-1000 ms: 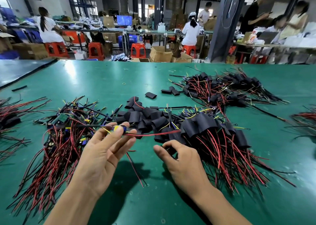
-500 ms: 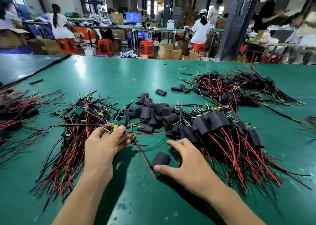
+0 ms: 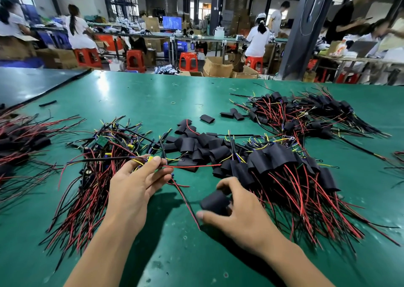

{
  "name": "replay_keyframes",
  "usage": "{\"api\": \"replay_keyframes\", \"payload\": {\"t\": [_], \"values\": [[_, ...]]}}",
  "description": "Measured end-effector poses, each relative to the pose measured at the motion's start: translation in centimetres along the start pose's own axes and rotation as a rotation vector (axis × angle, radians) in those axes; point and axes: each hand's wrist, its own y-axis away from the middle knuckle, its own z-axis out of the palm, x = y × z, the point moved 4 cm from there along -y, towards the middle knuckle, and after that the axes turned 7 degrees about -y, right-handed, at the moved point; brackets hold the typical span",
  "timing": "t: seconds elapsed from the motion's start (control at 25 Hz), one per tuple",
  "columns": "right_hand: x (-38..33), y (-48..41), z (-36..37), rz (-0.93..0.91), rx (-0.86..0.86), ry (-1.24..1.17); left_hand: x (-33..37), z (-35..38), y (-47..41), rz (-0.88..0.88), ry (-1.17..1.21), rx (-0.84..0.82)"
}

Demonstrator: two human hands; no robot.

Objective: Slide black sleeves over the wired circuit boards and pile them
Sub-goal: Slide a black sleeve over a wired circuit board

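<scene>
Head view: the right hand pinched a short black flattened-tube sleeve over the near green table, only touched earlier; the left hand gripped a red-wired circuit board.

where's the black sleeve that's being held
In the head view the black sleeve is just right of centre, pinched by the right hand over the green table, between the left hand holding a wired board and the sleeved pile.
</scene>
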Motion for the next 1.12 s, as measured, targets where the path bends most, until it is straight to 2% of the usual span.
{"api": "replay_keyframes", "payload": {"t": [0.12, 0.52, 0.6, 0.72, 0.8, 0.96, 1.12], "values": [[0.4, -0.4, -0.5, 0.096, -0.013, -0.465, -0.2, 0.1, 0.0, -0.025, 0.023, -0.016], [0.6, -0.9, -0.5, 0.267, -0.056, -1.025, -0.5, 0.5, 0.1, -0.057, 0.027, -0.036], [0.3, -0.5, -0.8, 0.221, -0.022, -0.906, -0.7, 0.5, 0.1, -0.075, 0.013, -0.026], [-0.1, 0.1, -1.8, -0.042, 0.167, -0.259, -1.0, 0.5, 0.2, -0.098, -0.009, -0.024], [-0.4, 0.3, -1.5, -0.14, 0.133, -0.055, -1.0, 0.6, 0.2, -0.1, -0.016, -0.023], [0.0, 0.1, -0.5, -0.094, -0.059, 0.055, -0.8, 0.4, 0.1, -0.097, 0.003, -0.012], [0.2, 0.1, -0.4, -0.084, -0.143, 0.031, -0.7, 0.4, 0.1, -0.105, 0.013, -0.006]]}}
